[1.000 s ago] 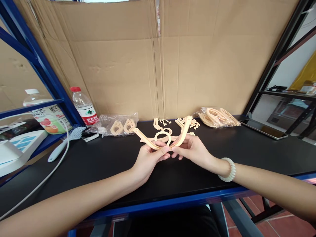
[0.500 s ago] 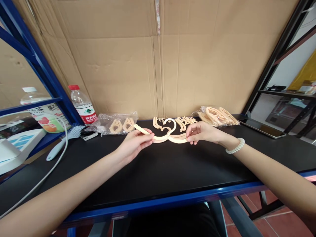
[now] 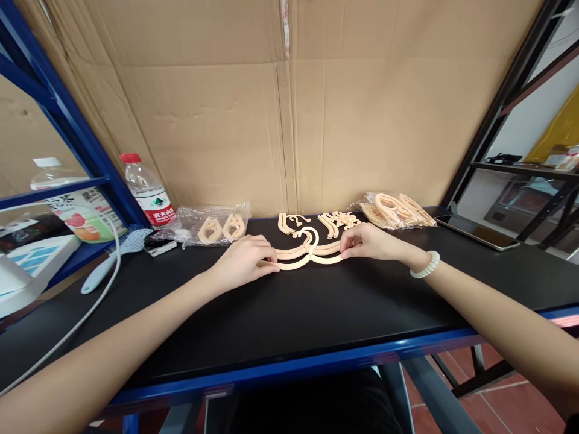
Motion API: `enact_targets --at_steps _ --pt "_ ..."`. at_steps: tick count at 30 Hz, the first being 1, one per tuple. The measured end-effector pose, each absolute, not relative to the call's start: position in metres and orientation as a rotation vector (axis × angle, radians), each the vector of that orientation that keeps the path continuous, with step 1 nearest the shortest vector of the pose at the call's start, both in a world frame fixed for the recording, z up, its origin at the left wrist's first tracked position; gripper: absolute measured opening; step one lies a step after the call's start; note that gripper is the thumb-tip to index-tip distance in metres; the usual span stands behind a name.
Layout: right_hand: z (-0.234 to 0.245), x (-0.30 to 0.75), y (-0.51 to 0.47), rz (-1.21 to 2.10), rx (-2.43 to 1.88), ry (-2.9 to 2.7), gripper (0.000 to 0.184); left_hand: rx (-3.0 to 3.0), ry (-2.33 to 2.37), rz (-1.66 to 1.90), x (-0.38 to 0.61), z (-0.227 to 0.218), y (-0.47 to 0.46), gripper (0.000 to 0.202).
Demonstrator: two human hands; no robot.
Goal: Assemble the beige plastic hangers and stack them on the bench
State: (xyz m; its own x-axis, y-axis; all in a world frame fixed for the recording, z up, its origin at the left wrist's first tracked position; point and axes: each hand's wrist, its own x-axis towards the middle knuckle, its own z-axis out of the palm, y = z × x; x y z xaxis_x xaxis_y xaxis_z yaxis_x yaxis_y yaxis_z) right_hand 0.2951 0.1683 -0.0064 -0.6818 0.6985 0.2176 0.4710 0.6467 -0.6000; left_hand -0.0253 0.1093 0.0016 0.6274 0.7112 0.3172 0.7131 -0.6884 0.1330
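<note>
A cream plastic folding hanger (image 3: 304, 252) lies spread flat on the black table (image 3: 289, 307), its hook pointing away from me. My left hand (image 3: 244, 262) pinches the left arm end of the hanger against the table. At the right arm end, the fingers of my right hand (image 3: 368, 242) are closed on it; a white bead bracelet is on that wrist. Just behind the hanger lie loose cream hanger parts (image 3: 316, 223).
A clear bag with two cream pieces (image 3: 212, 224) lies at back left, and another bag of hanger parts (image 3: 394, 211) at back right. A water bottle (image 3: 147, 191), a white brush (image 3: 113, 260), a tablet (image 3: 480, 231) and a cardboard back wall (image 3: 289, 108) surround the work area.
The hanger was held folded in a V above the table; both hands spread its arms outward and lowered it flat onto the table.
</note>
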Motion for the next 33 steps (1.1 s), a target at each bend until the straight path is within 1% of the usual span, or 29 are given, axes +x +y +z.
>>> enact_targets --at_steps 6,11,15,20,23,26,29,31,33 --pt "-0.012 0.290 0.165 0.639 -0.941 -2.461 0.017 -2.680 -1.154 -0.391 -0.027 0.000 0.111 0.016" --pt "-0.013 0.286 0.162 0.456 -0.965 -2.458 0.008 -2.617 -1.168 -0.364 -0.029 -0.004 0.113 0.014" --pt "-0.015 0.286 0.163 0.306 -0.965 -2.472 0.007 -2.573 -1.211 -0.334 -0.027 -0.005 0.111 0.013" --pt "-0.015 0.288 0.167 0.264 -0.942 -2.484 0.006 -2.503 -1.257 -0.296 -0.025 -0.004 0.109 0.013" --pt "-0.011 0.292 0.168 0.266 -0.955 -2.490 0.007 -2.473 -1.287 -0.333 -0.025 -0.002 0.108 0.013" --pt "-0.007 0.296 0.169 0.284 -0.981 -2.452 0.015 -2.500 -1.301 -0.382 -0.022 -0.004 0.106 0.023" --pt "-0.010 0.294 0.167 0.280 -0.987 -2.426 0.027 -2.544 -1.359 -0.386 -0.019 -0.012 0.103 0.039" --pt "-0.016 0.289 0.164 0.258 -0.952 -2.489 0.035 -2.573 -1.460 -0.328 -0.017 -0.019 0.102 0.051" --pt "-0.022 0.285 0.161 0.228 -0.895 -2.586 0.046 -2.598 -1.581 -0.249 -0.016 -0.026 0.102 0.058"
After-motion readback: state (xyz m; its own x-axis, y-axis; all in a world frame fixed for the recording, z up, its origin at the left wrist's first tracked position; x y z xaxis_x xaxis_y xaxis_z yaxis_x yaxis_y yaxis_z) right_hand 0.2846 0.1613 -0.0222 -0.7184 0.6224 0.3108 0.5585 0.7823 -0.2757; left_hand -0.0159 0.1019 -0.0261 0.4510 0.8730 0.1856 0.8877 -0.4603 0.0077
